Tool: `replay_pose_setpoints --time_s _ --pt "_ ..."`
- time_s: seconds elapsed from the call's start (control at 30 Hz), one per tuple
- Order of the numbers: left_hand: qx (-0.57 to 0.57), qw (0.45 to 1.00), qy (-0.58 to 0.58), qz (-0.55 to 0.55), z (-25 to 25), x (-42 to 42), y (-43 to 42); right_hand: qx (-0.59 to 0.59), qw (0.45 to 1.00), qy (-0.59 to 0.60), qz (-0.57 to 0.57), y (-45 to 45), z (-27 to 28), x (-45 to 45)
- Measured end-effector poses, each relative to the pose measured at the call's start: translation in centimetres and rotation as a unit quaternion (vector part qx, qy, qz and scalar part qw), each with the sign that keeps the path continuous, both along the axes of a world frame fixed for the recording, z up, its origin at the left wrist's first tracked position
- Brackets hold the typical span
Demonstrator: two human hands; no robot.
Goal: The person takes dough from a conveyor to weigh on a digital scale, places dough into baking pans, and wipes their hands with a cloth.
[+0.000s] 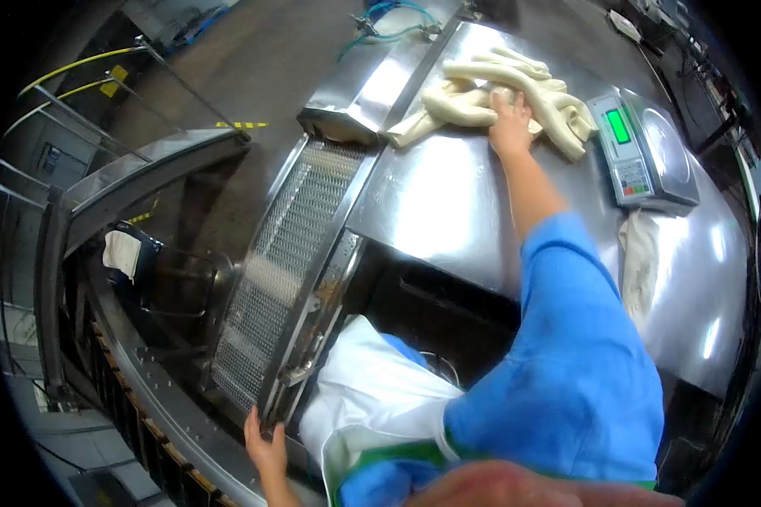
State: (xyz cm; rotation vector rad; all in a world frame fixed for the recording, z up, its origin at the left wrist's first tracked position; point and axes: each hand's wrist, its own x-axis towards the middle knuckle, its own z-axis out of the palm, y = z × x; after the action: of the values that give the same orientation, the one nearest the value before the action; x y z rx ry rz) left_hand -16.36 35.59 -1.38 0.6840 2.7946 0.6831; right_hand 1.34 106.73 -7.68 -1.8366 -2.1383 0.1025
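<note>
Head view. Bench (431,198): bare metal top, shiny, with broad pale reflections, angled across the upper right.

Dough (461,106): pale, smooth, in thick, rope-like lengths, heaped and crossing one another on the far part of the bench.

Right hand (509,122): laid on the near side of the dough, fingers extended and somewhat spread, touching it rather than closed round it; blue sleeve (558,262) behind.

Left hand (266,448): at the near end of the mesh conveyor (287,262), beside its metal edge; fingers parted from the thumb, nothing seen held. Whether it touches the edge, cannot tell.

Scale (638,152): on the bench, right of the dough; lit green display, keypad, metal pan; readout too blurred to read.

Cloth (640,258): off-white, crumpled, lying on the bench just below the scale.

Conveyor: metal mesh belt in a metal frame, left of the bench, running up to a metal housing (355,97). Teal tubing (397,35) beyond.

Room: dark floor (271,55) with yellow-and-black tape (241,125); large curved metal framework (148,177) at left; yellow-topped railing (80,69) behind it; dark chair (148,270) bearing a white fabric piece (123,253).

Clothing: white apron (372,380), green-edged.
</note>
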Motion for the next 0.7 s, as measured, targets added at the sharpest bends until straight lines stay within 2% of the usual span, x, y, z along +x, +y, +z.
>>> replay_pose_setpoints --time_s 0.13,0.17,0.23,0.27,0.3,0.33,0.4,0.47,0.53,0.6,0.67,0.7 --pt "-0.007 0.996 0.012 0.093 0.0 2.7 -4.5 -0.041 0.998 0.047 -0.024 3.1 0.5 -0.7" --pt "0.0 0.992 -0.001 0.128 0.1 3.1 -5.6 -0.027 0.999 0.047 0.006 3.9 0.1 0.0" --pt "-0.014 0.99 0.0 0.137 -1.4 2.6 -8.5 -0.001 0.989 -0.039 0.141 4.0 1.5 2.0" --pt "0.025 0.988 0.006 0.153 -2.3 2.0 -9.7 0.002 0.99 -0.039 0.137 3.9 1.2 3.5" --pt "0.065 0.983 0.012 0.172 -2.8 1.3 -10.4 0.041 0.98 0.071 0.183 3.7 0.3 5.5" --pt "0.08 0.986 0.034 0.143 -2.8 0.6 -10.7 0.077 0.954 0.178 0.23 2.5 -0.2 6.8" --pt "0.075 0.982 0.026 0.17 0.2 0.9 -6.8 0.045 0.968 0.186 0.161 -4.5 2.1 10.4" --pt "0.081 0.979 0.015 0.187 1.5 0.1 -4.5 0.082 0.981 0.105 0.142 -9.8 1.6 16.5" --pt "0.103 0.981 0.006 0.164 0.8 -1.4 -4.0 0.114 0.992 -0.021 0.045 -14.9 3.0 22.7" --pt "0.126 0.982 -0.001 0.142 0.3 -2.4 -2.7 0.128 0.978 -0.115 -0.114 -18.1 3.2 28.3" --pt "0.16 0.981 -0.037 0.102 0.0 -3.3 -0.8 0.075 0.967 -0.149 -0.192 -18.8 -2.3 35.3" --pt "0.213 0.974 -0.041 0.059 -1.8 -4.4 -0.9 0.073 0.966 -0.148 -0.198 -19.1 -3.6 37.3"
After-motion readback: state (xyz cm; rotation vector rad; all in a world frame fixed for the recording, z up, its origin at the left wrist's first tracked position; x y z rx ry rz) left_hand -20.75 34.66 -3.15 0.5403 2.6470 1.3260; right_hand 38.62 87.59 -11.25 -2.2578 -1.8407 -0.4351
